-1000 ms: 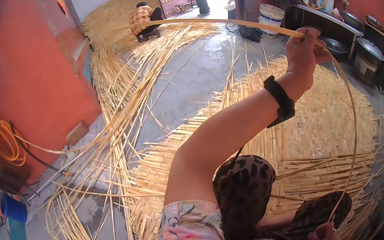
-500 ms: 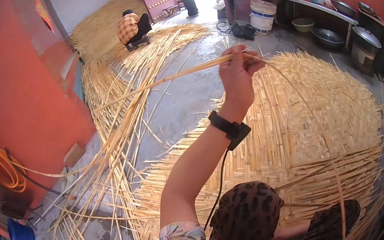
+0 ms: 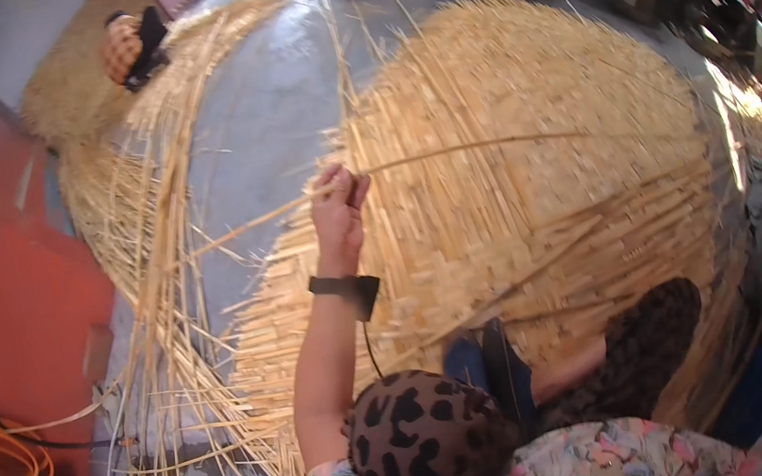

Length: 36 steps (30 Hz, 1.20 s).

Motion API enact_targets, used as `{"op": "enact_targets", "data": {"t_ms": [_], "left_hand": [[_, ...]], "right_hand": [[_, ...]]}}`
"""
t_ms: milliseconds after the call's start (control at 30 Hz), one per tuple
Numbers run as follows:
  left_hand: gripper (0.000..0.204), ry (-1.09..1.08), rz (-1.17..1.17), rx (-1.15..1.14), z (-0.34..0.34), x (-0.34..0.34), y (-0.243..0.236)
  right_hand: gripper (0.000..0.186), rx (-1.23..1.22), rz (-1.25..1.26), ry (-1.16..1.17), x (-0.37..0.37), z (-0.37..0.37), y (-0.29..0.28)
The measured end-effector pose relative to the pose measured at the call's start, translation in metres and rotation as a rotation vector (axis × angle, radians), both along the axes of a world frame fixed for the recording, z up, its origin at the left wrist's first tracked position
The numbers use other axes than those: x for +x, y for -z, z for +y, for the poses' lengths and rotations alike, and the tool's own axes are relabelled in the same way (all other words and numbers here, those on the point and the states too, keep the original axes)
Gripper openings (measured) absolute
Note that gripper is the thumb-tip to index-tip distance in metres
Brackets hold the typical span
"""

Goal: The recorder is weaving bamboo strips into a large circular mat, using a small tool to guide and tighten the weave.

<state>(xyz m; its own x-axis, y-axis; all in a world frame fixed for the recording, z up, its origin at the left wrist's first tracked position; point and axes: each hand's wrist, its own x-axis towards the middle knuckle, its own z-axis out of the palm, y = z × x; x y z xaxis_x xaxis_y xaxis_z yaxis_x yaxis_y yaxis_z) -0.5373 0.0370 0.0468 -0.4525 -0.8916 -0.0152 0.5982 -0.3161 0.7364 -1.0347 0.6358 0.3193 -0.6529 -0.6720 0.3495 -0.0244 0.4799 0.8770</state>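
On the grey floor (image 3: 246,124), beyond the woven mat's (image 3: 575,74) left edge, loose strips (image 3: 150,302) lie in a long sheaf, apparently kept within reach. Above that edge, the left hand (image 3: 339,200) pinches one slender strip (image 3: 467,147), seemingly raised to clear the weave; pliant and straw-coloured, it bows rightward over the mat's flat, ragged-rimmed plaiting. The right hand is out of view; its state cannot be told.
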Motion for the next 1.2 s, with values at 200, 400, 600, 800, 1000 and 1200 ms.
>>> {"op": "enact_targets", "data": {"t_ms": [200,400,600,800,1000,1200], "left_hand": [[0.022,0.224,-0.304,0.043,0.072,-0.019,0.007],[0.016,0.219,-0.208,-0.009,0.079,-0.035,0.018],[0.023,0.09,-0.272,0.137,0.093,-0.041,0.048],[0.023,-0.013,-0.341,0.309,0.095,-0.042,0.074],[0.02,-0.053,-0.316,0.114,0.108,-0.047,0.07],[0.018,-0.1,-0.353,0.041,0.123,-0.043,0.057]], "right_hand": [[0.025,-0.634,-1.059,-1.109,0.186,-0.311,0.173],[0.026,-0.713,-1.778,-0.985,0.276,-0.392,0.255],[0.013,-0.738,-1.797,-0.938,0.268,-0.411,0.299],[0.005,-0.556,-1.497,-0.977,0.264,-0.421,0.305],[0.007,-0.749,-1.898,-1.0,0.248,-0.416,0.316],[0.011,-0.678,-2.155,-0.921,0.255,-0.411,0.301]]}}
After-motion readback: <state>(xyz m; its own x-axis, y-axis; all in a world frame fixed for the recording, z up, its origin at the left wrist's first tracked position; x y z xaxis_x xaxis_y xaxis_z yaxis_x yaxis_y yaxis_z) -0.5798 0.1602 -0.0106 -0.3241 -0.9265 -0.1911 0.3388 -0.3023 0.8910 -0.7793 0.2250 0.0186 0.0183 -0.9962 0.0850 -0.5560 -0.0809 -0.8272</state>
